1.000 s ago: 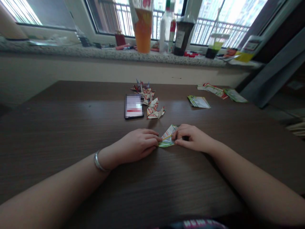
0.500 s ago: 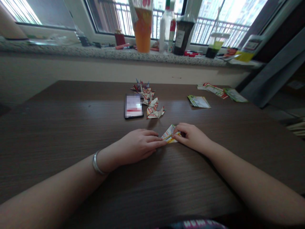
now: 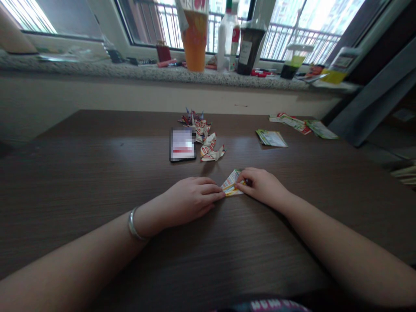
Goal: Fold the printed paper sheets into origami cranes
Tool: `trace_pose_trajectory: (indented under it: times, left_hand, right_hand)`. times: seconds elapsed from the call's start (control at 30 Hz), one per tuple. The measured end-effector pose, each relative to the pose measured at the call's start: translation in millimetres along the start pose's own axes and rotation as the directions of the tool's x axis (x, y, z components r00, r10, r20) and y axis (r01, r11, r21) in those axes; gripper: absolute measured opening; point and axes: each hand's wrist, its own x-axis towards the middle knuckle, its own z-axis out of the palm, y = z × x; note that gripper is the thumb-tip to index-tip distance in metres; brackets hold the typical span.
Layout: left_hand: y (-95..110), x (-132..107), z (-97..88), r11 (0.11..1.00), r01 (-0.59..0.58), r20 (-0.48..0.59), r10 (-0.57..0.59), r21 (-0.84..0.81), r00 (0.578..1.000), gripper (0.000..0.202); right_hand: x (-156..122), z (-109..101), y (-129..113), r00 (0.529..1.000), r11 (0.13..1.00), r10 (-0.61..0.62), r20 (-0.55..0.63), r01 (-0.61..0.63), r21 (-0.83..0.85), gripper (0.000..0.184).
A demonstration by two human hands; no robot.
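A small folded piece of printed paper [image 3: 231, 181], white with yellow and red print, lies on the dark wooden table between my hands. My left hand [image 3: 191, 199], a silver bangle at its wrist, rests palm down with its fingers stretched out, the fingertips touching the paper's left corner. From the other side my right hand [image 3: 261, 186] pinches the paper between thumb and forefinger, hiding its right part. Beyond my hands are several folded paper figures [image 3: 211, 149] with red print, beside a phone [image 3: 182, 145] whose screen is pixelated.
A stack of printed paper slips [image 3: 272, 138] lies at the right, with further strips [image 3: 294, 123] behind it. On the stone windowsill [image 3: 143, 71] stand a tall orange drink [image 3: 195, 41], a dark cup [image 3: 250, 47] and bottles. A grey curtain [image 3: 373, 95] hangs at the right.
My left fingertips have drawn back slightly to the left along the paper's lower edge, baring more of its corner. My right hand stays pinched on it almost unmoved.
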Motion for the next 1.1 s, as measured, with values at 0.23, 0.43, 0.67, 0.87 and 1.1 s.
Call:
trace_pose_trajectory:
  times: [0.23, 0.43, 0.67, 0.87, 1.1]
  left_hand:
    - [-0.6, -1.8, 0.8, 0.999, 0.012, -0.016, -0.012, -0.046, 1.000, 0.035]
    - [1.4, -0.8, 0.4, 0.999, 0.028, 0.007, -0.028, -0.025, 1.000, 0.035]
    - [2.2, -1.0, -0.6, 0.997, 0.068, 0.031, -0.067, -0.044, 0.997, 0.040]
    - [2.6, -1.0, -0.8, 0.998, 0.058, 0.027, -0.057, -0.036, 0.998, 0.040]
    - [3.7, 0.9, -3.1, 0.998, 0.057, 0.045, -0.055, -0.040, 0.997, 0.044]
  right_hand:
    - [0.2, -4.6, 4.6, 0.998, 0.999, 0.038, 0.046, -0.037, -0.024, 0.017]
    - [1.0, -4.0, 7.2, 0.998, 1.000, 0.027, 0.051, -0.026, -0.013, 0.014]
    - [1.0, -5.5, 6.6, 0.999, 1.000, -0.002, 0.054, 0.001, 0.019, 0.012]
    - [1.9, -4.0, 8.0, 0.999, 1.000, -0.008, 0.053, 0.007, 0.020, 0.013]
    - [-1.2, -7.7, 1.1, 0.994, 0.990, -0.102, -0.029, 0.098, -0.100, 0.013]
